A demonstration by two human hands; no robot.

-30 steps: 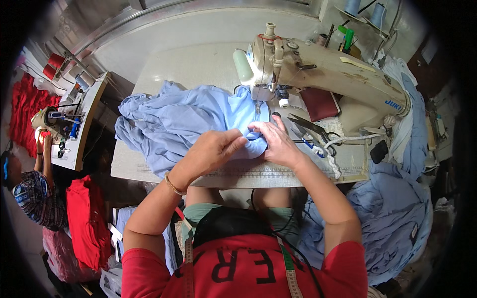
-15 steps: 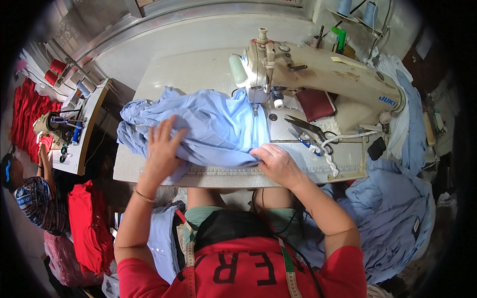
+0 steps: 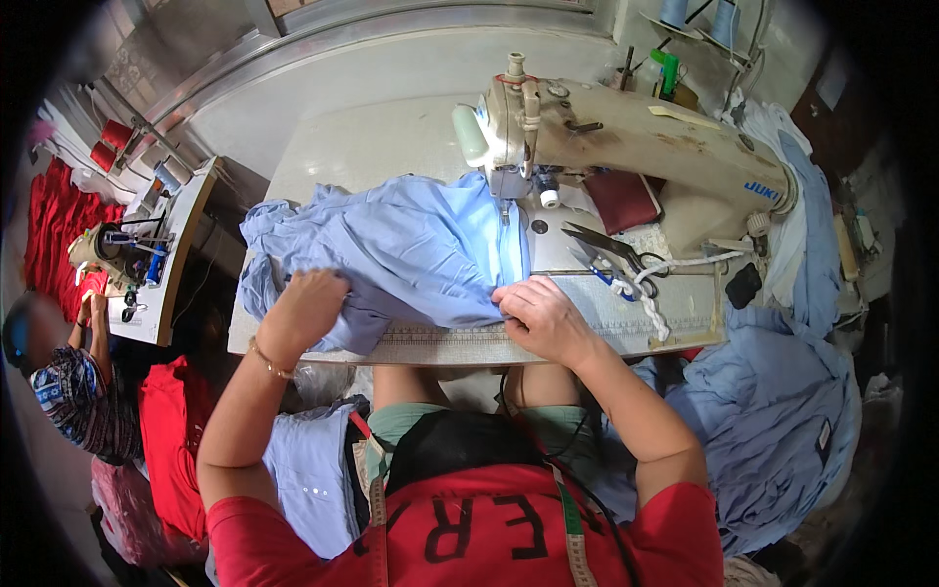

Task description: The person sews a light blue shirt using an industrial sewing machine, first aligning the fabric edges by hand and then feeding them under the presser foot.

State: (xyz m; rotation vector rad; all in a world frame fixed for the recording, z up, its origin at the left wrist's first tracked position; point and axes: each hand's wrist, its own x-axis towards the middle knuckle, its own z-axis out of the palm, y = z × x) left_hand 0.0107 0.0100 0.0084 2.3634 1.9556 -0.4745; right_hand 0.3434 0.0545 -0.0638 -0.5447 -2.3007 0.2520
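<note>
A light blue garment (image 3: 391,245) lies bunched across the sewing machine table, its right part under the needle and presser foot (image 3: 506,210) of a cream sewing machine (image 3: 646,142). At the garment's near left edge, my left hand (image 3: 305,305) is closed with curled fingers gathering the cloth. My right hand (image 3: 540,315) pinches the near right edge of the cloth, just below the needle area. The machine's lamp lights the cloth around the needle brightly. To the right of the needle lie black-bladed scissors (image 3: 611,249) and a small blue-handled tool (image 3: 618,284).
A dark red pouch (image 3: 623,203) and a white braided cord (image 3: 653,318) lie under and before the machine arm. More light blue garments (image 3: 773,411) heap at the right. At the left, a person sits at another machine table (image 3: 181,264) beside red cloth (image 3: 176,421).
My left hand has gone from spread flat on the cloth to closed, moving slightly down and left. The garment's left part has shifted and smoothed out. My right hand keeps its pinch.
</note>
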